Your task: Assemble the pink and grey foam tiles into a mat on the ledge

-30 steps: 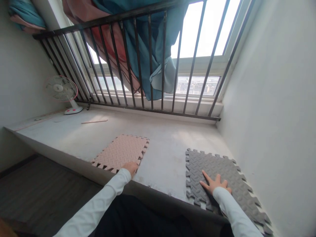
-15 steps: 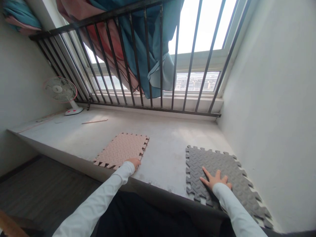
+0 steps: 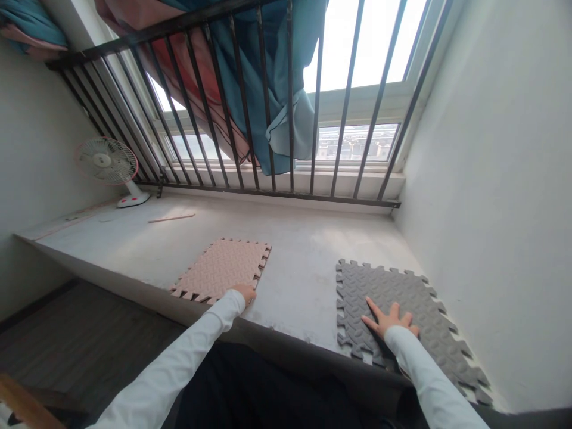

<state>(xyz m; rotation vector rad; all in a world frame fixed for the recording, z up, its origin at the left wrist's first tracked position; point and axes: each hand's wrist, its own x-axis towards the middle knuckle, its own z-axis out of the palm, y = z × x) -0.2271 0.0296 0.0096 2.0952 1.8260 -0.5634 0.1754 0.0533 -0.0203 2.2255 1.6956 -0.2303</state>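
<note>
A pink foam mat tile (image 3: 223,266) with toothed interlocking edges lies on the pale ledge. At its near right corner is my left hand (image 3: 245,292), fingers closed on the edge; the fingertips are partly hidden. To the right, along the wall, lies a grey foam mat tile (image 3: 379,283) with the same toothed edges and a raised pattern. Resting on top of it is my right hand (image 3: 389,322), palm down with the fingers spread. A strip of bare ledge separates the two tiles.
A dark metal railing (image 3: 277,193) runs along the back before the window, with teal and pink curtains (image 3: 250,89) behind it. A small white fan (image 3: 107,161) stands far left, and a thin stick (image 3: 172,218) lies on the ledge (image 3: 304,238). White wall (image 3: 491,179) bounds the right.
The view has shifted very slightly, so the railing and the tiles sit a little higher in it. Both hands keep their places on the tiles.
</note>
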